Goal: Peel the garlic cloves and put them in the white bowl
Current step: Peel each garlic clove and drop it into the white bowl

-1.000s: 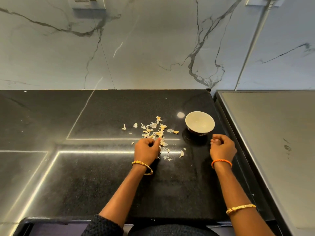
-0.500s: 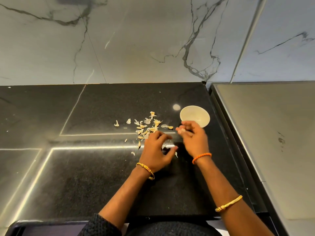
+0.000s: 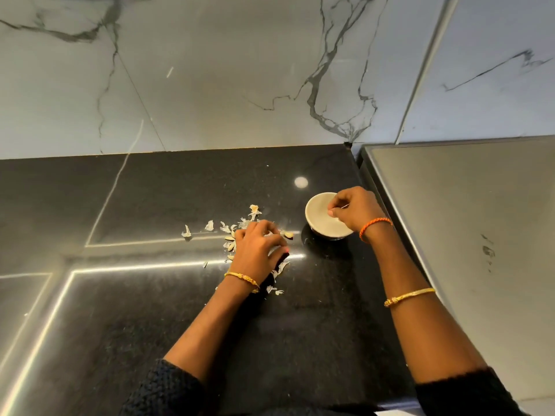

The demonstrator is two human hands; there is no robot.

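Hovering over the white bowl [image 3: 318,225], the right hand [image 3: 356,210], fingertips pinched on something unseen, risks knocking its rim and tipping it.

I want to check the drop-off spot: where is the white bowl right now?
In the head view the white bowl sits on the black counter, right of the garlic skins, under the right hand.

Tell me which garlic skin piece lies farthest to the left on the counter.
The lone skin piece, apart from the pile beside the left hand; a second loose piece lies just right of it.
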